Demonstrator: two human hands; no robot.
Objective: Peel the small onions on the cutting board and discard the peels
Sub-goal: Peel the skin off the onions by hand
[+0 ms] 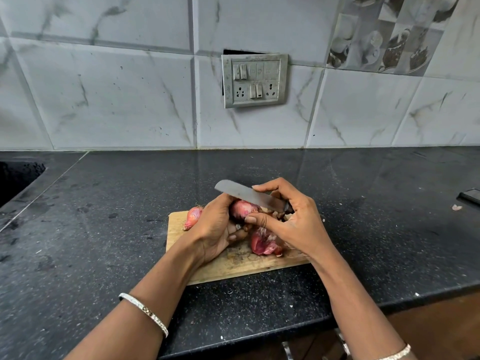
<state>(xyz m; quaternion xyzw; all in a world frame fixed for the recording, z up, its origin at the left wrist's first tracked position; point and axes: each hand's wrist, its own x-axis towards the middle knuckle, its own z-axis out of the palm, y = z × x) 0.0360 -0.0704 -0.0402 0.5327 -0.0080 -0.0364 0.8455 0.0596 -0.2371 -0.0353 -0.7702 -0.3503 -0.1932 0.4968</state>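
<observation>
Left hand point(215, 229) grips onion point(242, 209), right hand point(297, 220) knife point(240, 193), above cutting board point(233, 268).

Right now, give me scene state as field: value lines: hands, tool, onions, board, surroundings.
left hand: grips held onion over the cutting board
right hand: holds knife, thumb pressed on held onion
knife: blade lies across top of held onion, tip pointing left
second onion: skin on, at board's far-left corner
red pile: onion or peels, cannot tell, on board below right hand
cutting board: wooden, on black counter
wall: switch panel behind
</observation>
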